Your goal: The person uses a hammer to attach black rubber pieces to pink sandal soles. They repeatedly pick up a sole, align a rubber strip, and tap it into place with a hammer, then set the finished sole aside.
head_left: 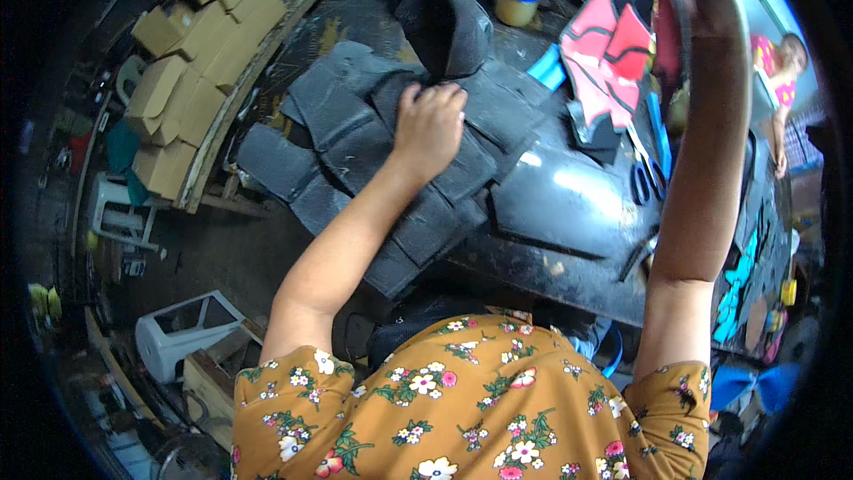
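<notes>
head view: left hand (pixel 430 122) pressing dark pieces (pixel 355 138).

Counts, as far as visible:
- Hands: one, the left hand (pixel 430 121); the right ran out of frame at the top.
- Scissors (pixel 647 180): one pair.
- Yellow tub (pixel 516 6): one.
- White plastic stool (pixel 188 327): one.
- Grey foam pieces (pixel 355 138): many overlapping, no exact count possible.
- Cardboard boxes (pixel 191 62): a stack, number unclear.

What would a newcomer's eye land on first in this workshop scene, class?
Probably the left hand pressing on a spread of dark grey cut pieces at the centre of the black worktable. Next, the red and pink pieces at upper right, and stacked cardboard boxes at upper left.
</notes>
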{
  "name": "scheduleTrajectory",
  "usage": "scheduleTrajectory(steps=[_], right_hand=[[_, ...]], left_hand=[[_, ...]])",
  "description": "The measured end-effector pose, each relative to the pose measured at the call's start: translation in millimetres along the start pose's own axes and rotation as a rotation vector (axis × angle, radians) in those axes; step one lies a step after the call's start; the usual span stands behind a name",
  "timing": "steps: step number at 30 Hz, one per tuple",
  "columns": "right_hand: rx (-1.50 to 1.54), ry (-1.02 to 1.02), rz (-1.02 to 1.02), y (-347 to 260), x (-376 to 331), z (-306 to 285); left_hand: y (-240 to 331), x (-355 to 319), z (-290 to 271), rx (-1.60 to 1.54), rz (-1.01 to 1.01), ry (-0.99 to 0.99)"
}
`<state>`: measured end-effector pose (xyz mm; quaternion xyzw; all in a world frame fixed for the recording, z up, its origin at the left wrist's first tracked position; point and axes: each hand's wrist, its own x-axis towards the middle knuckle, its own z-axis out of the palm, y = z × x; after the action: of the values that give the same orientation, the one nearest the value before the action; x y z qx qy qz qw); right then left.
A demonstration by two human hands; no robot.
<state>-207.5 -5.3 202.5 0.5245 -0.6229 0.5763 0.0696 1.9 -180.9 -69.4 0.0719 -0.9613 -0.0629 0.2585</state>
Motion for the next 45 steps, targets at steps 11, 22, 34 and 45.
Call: scheduleTrajectory(steps=[11, 22, 34, 45], right_hand=[[0.342, 0.177, 0.494, -55.2, -178.9, -93.9], [-0.128, -0.056, 0.472, -64.9, -343.5, -26.2], [-0.917, 0.015, 0.833, -78.6, -442.0, -119.9], [-0.58, -0.058, 0.61, -74.1, -367.9, -60.7]], left_hand=[[23.7, 48.4, -43.4, -0.469, -0.157, 0.161], [179.6, 54.8, -104.8, -1.822, 0.128, -0.45], [134.6, 74.2, 2.3, -0.945, 0.121, -0.974], [154.8, 25.5, -39.8, -0.752, 0.211, -0.776]])
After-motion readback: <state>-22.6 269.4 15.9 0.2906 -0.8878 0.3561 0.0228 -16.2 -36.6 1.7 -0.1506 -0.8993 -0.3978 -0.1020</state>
